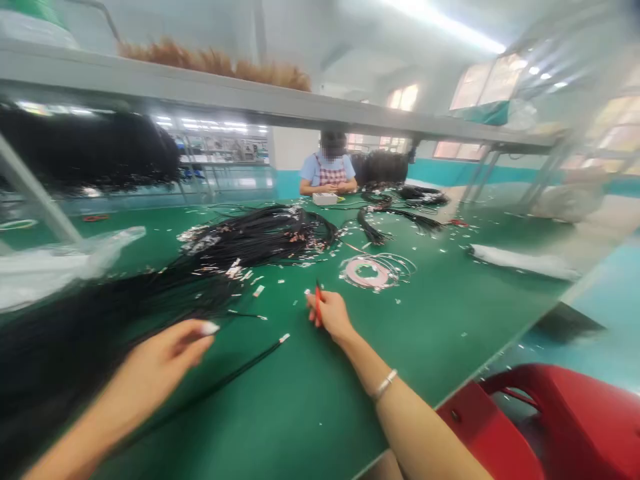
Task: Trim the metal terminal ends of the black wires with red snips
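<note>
My right hand (331,316) rests on the green table (310,407), fingers closed round a thin red tool (317,298) that points away from me. My left hand (153,367) hovers at the lower left, fingers curled together near the end of a long black cable (235,373) lying across the table; whether it grips the cable I cannot make out. A thick heap of black cables (75,333) lies beside and under the left hand.
More black cable bundles (260,233) and white scraps litter the table's middle. A pink coil (369,272) lies ahead of the right hand. A person in a blue shirt (329,172) sits at the far end with a white box. A red chair (550,427) stands at the lower right.
</note>
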Demonstrator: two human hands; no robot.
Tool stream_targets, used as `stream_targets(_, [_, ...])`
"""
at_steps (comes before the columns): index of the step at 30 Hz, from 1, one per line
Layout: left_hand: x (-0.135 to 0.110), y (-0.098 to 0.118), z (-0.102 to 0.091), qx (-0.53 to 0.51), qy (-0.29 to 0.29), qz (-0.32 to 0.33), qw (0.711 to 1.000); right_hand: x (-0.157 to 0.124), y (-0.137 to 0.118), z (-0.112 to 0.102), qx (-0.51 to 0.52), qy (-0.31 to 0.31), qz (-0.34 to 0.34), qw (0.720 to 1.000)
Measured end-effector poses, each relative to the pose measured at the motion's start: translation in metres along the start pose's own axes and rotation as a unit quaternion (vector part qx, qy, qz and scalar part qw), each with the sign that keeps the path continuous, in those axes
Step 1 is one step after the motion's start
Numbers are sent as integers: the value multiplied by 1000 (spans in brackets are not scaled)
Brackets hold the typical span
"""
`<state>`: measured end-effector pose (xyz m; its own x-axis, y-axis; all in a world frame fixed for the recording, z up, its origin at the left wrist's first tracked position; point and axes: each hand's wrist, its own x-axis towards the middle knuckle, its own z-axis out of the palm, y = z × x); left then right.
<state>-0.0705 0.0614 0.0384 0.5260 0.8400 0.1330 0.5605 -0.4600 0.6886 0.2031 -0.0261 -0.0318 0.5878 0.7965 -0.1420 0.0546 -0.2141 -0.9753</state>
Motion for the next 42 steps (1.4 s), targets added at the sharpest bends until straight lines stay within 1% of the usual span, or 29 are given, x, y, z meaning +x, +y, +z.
stream_targets(1, [0, 20, 12, -11, -14, 18, 1000, -4, -1, 1, 14, -5, -5, 1000])
stream_targets(2, [0, 37, 25, -25, -17, 35, 999, -8, -1, 1, 31, -14, -13, 999])
stream_targets(3, [1, 48, 38, -41, -17, 49, 998, -11, -2, 2, 49, -24, -22, 998])
stream_targets(4, [3, 55, 50, -63, -22, 55, 996, -15, -2, 3, 70, -37, -30, 996])
stream_targets(5, [5, 58, 61, -89, -25, 56, 994, -17, -2, 3, 91, -53, -38, 994])
stream_targets(7, [7, 56, 77, -135, -18, 51, 989, -22, -2, 5, 130, -92, -54, 986])
stream_targets(10, [4, 50, 89, -182, -21, 30, 983, -32, -6, 7, 155, -153, -62, 974])
stream_targets(13, [0, 44, 93, -193, -34, 11, 981, -39, -9, 12, 149, -196, -61, 967])
stream_targets(15, [-1, 41, 94, -194, -48, 10, 980, -39, -9, 16, 146, -215, -62, 964])
stream_targets(17, [-2, 40, 95, -186, -53, 12, 981, -39, -8, 19, 146, -224, -63, 961])
stream_targets(21, [-5, 42, 94, -126, -34, -4, 991, -39, -9, 23, 145, -230, -67, 960])
stream_targets(24, [-5, 41, 92, -111, -58, -17, 992, -39, -11, 25, 145, -237, -72, 958])
stream_targets(29, [-1, 38, 86, -186, -149, -39, 970, -41, -14, 26, 144, -250, -74, 954])
stream_targets(31, [0, 37, 83, -202, -174, -45, 963, -41, -16, 26, 143, -253, -73, 954])
stream_targets(34, [1, 36, 79, -209, -177, -39, 961, -41, -17, 26, 141, -249, -71, 956])
stream_targets(38, [-2, 35, 82, -233, -155, -31, 960, -43, -13, 25, 145, -246, -69, 956])
stream_targets(39, [-3, 34, 83, -253, -150, -36, 955, -45, -12, 25, 147, -247, -68, 955])
stream_targets(42, [-5, 33, 87, -325, -142, -79, 932, -48, -7, 23, 156, -254, -60, 953])
